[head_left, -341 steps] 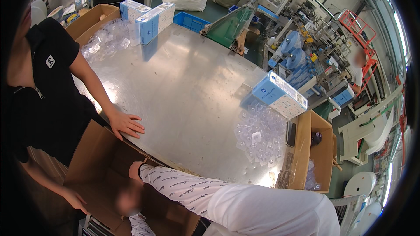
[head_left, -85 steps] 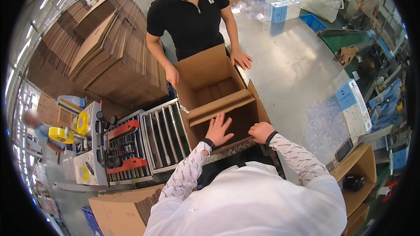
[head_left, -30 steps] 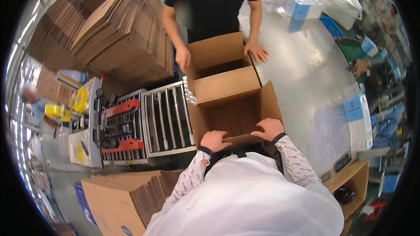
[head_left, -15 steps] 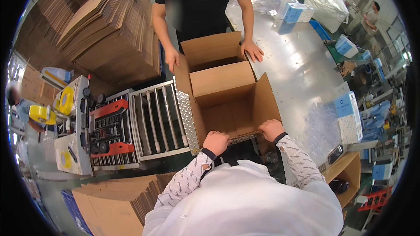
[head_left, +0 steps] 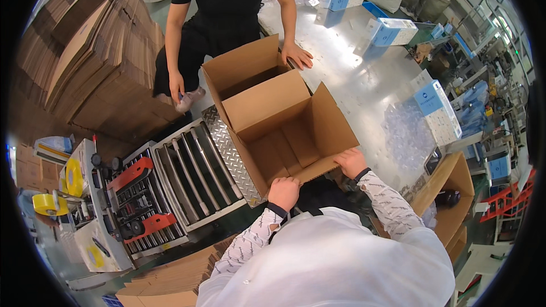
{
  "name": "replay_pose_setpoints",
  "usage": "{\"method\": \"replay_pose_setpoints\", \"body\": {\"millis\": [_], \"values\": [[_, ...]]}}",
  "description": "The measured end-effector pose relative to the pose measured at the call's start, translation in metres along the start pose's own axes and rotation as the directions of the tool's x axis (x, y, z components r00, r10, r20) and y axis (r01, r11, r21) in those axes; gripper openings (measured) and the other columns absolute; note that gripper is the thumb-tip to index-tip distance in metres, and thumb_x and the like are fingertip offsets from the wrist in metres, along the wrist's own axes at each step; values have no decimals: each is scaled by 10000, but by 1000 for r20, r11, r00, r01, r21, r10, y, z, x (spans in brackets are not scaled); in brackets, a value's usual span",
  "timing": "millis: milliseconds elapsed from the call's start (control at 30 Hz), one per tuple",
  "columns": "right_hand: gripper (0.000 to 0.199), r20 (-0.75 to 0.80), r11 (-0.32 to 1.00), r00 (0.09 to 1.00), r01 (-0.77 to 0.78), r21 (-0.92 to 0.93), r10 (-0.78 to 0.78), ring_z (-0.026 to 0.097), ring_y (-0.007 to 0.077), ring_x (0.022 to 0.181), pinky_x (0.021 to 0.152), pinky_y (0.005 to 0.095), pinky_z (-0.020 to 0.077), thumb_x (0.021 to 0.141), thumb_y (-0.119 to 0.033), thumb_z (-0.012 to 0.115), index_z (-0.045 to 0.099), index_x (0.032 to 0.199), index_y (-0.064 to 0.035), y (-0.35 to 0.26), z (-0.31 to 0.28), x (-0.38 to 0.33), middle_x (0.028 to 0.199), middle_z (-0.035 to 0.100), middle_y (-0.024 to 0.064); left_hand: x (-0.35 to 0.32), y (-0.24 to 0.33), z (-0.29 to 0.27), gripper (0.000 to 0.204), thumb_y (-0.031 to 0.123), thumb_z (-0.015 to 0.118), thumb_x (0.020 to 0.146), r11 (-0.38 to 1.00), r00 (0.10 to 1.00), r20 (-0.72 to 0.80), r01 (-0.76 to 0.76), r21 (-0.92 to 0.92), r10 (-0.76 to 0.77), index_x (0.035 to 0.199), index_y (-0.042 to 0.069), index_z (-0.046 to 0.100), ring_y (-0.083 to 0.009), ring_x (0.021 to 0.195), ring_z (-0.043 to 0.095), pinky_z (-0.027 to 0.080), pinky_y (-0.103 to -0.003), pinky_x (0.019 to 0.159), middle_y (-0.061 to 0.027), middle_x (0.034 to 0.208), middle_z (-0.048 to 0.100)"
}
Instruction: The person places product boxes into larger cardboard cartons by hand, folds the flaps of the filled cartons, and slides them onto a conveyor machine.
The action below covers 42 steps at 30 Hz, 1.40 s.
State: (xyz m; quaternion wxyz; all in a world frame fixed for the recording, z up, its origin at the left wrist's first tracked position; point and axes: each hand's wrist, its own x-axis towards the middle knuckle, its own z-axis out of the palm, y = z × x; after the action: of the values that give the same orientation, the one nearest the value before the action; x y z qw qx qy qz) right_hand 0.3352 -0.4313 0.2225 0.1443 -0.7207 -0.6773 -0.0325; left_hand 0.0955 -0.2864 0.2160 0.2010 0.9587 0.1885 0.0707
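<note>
An open-topped cardboard box [head_left: 259,156] stands in front of me with its flaps up. A broad cardboard panel [head_left: 266,104] crosses its middle, with a dark gap behind it; whether a second box stands there I cannot tell. My left hand [head_left: 284,193] curls its fingers over the near edge at the left corner. Farther right along that edge, my right hand [head_left: 351,162] also has its fingers closed over the cardboard. Inside the near part, bare cardboard shows.
Opposite stands a person in black [head_left: 239,11], one hand on the metal table [head_left: 347,51]. At left lie a roller conveyor [head_left: 196,173], a red-and-black machine [head_left: 139,199] and stacked flat cartons [head_left: 108,62]. Blue-and-white boxes [head_left: 438,108] and clear plastic [head_left: 404,133] lie at right.
My view has turned, so the box appears slanted. The person opposite has let go of the box's left side and lowered that hand. Both my hands still grip the near edge.
</note>
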Motion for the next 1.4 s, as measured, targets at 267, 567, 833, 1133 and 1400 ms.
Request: {"method": "replay_pose_setpoints", "body": {"millis": [267, 567, 833, 1133, 1400], "values": [[195, 91, 999, 996, -13, 48, 8, 609, 203, 750, 701, 346, 454, 628, -135, 634, 669, 819, -156, 15, 5, 1, 748, 639, 20, 9, 2, -9, 180, 261, 609, 822, 999, 999, 46, 10, -31, -8, 822, 96, 680, -252, 763, 624, 470, -369, 716, -75, 764, 662], [302, 421, 39, 904, -419, 907, -77, 588, 113, 1000, 871, 271, 465, 869, -167, 652, 616, 1137, -33, 126, -60, 66, 1077, 656, 58, 21, 17, -35, 413, 410, 549, 878, 933, 822, 526, 333, -137, -216, 1144, 104, 623, -325, 967, 614, 486, -379, 834, -171, 1039, 641], [683, -74, 762, 759, -644, 62, 647, 308, 320, 1322, 1043, 480, 300, 724, -184, 697, 428, 1351, -187, 460, -81, 199, 1401, 384, 138, 108, 97, -31, 343, 314, 520, 890, 908, 927, 148, 369, -200, -344, 1073, 51, 643, -350, 938, 610, 479, -409, 839, -177, 987, 653], [882, 235, 837, 810, -474, -274, 536, 356, 301, 1287, 997, 564, 284, 546, -207, 813, 432, 1340, -253, 566, -107, 256, 1320, 480, 94, 201, 123, -75, 261, 168, 545, 900, 881, 915, 23, 395, -260, -403, 1084, 2, 626, -282, 917, 642, 496, -351, 817, -171, 1017, 659], [750, -22, 964, 963, -268, 6, 268, 398, 365, 1257, 1030, 575, 286, 618, -583, 719, 544, 1254, -226, 496, -97, 227, 1380, 432, 93, 464, 96, -7, 878, 365, 748, 716, 915, 992, 91, -117, 387, 89, 1419, 77, 308, -438, 1280, 323, 294, -503, 1028, -271, 1396, 326]]}}
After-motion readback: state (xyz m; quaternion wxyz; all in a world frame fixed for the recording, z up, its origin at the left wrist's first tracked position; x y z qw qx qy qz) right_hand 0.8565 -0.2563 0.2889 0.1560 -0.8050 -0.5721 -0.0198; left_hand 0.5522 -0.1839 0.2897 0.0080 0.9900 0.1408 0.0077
